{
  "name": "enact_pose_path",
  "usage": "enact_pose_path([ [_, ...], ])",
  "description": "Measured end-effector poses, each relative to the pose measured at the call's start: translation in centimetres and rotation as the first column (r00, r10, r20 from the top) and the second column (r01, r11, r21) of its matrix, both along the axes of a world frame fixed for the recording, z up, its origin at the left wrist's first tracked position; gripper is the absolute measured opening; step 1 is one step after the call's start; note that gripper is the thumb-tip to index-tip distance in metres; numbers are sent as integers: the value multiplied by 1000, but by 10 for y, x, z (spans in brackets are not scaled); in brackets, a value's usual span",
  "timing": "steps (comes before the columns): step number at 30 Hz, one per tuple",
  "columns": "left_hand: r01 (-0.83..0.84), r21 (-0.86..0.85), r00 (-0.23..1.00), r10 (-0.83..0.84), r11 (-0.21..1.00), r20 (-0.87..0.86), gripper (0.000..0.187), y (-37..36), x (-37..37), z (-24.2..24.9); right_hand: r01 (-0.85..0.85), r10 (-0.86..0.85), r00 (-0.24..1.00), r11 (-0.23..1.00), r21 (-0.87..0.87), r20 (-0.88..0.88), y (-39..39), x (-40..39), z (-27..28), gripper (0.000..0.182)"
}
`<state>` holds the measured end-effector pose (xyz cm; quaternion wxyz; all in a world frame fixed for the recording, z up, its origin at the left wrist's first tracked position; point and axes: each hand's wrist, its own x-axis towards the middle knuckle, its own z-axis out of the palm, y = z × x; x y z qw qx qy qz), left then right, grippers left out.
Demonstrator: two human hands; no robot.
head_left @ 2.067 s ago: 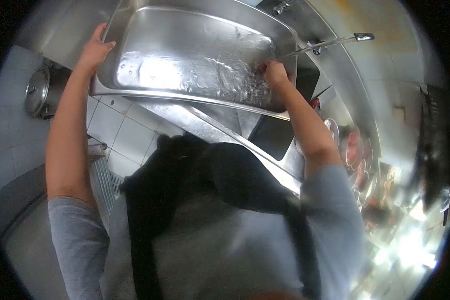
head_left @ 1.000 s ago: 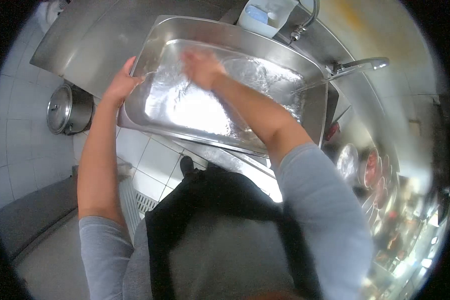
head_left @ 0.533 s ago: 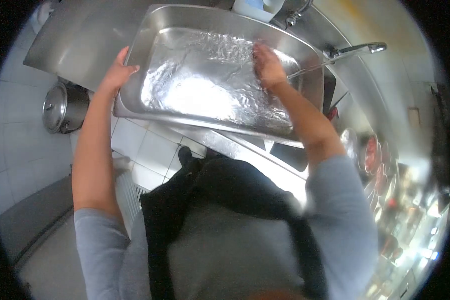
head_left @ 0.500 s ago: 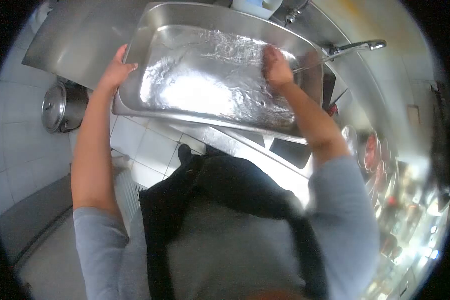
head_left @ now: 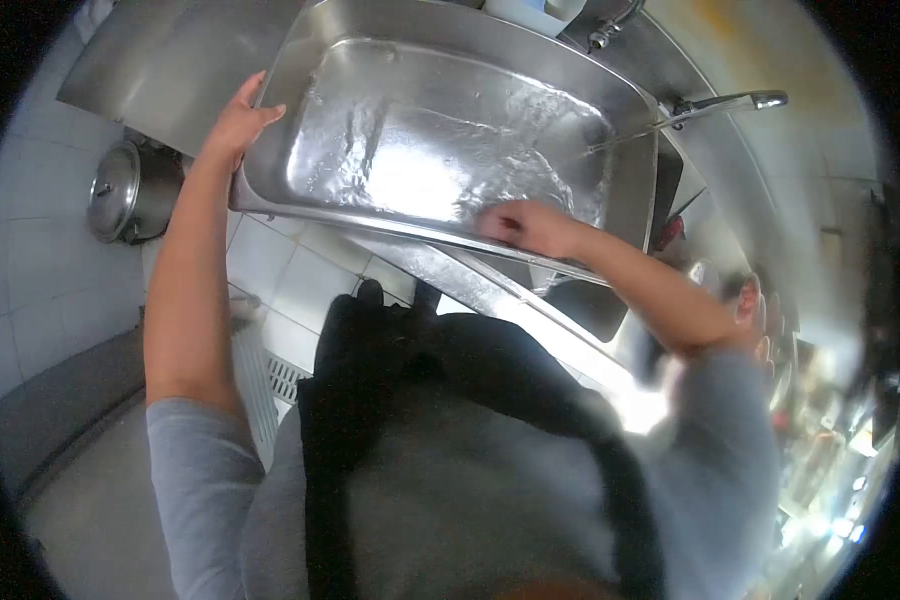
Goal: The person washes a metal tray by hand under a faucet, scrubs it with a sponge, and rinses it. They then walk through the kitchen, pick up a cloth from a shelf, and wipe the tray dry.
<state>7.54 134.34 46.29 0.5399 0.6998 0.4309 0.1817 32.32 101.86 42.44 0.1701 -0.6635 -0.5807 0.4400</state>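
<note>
Water (head_left: 625,138) from one faucet (head_left: 740,101) at right enters one central pan (head_left: 470,38). The left hand (head_left: 242,122) grips its left rim; the right hand (head_left: 532,228) hides part of the near side, fingers too blurred to tell. One lidded pot (head_left: 117,190) stands left, one white container (head_left: 526,14) far.

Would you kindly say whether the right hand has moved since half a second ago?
Yes, the right hand moved away from the faucet, toward the pan's near rim.
</note>
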Motion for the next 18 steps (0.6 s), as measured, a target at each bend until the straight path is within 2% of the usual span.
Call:
enact_pose_path([
  [1,16,-23,1000,-15,1000,24,65,4,5,-2,-78,80,997,978,191,-3,23,-12,-12,15],
  [2,10,29,1000,-9,1000,-17,65,2,11,0,-152,158,987,915,375,13,48,-20,-24,16],
  [3,5,83,998,0,997,-57,65,-3,15,3,-240,212,970,896,373,116,70,-33,-18,20],
  [4,2,136,995,11,991,-95,65,-8,18,6,-241,182,969,831,500,165,93,-45,-33,24],
  [5,8,97,996,1,995,-89,65,-11,16,8,-215,111,970,804,554,216,111,-62,-28,26],
  [6,13,57,997,-9,998,-82,66,-12,10,10,-251,76,955,719,648,285,140,-71,-41,27],
  [7,28,23,997,-27,999,-67,66,-10,8,12,-315,-2,907,659,683,421,158,-76,-27,29],
  [10,64,33,997,-63,997,-33,68,-6,9,7,-239,-169,784,805,543,597,212,-48,-18,33],
  [12,22,-16,998,-23,1000,-54,69,-5,8,7,-209,-355,623,783,586,697,218,-5,-22,34],
  [14,19,-43,998,-22,999,-56,69,-4,8,11,-175,-362,719,732,658,594,201,49,-26,33],
  [16,57,-49,998,-58,997,-35,70,-7,8,25,-257,-384,626,720,644,679,149,102,-24,28],
  [17,68,-30,997,-69,997,-32,69,-6,7,25,125,-476,699,816,565,534,119,120,-19,26],
  [18,79,-12,996,-79,997,-30,69,-4,5,22,538,-713,629,687,488,311,90,118,11,24],
])
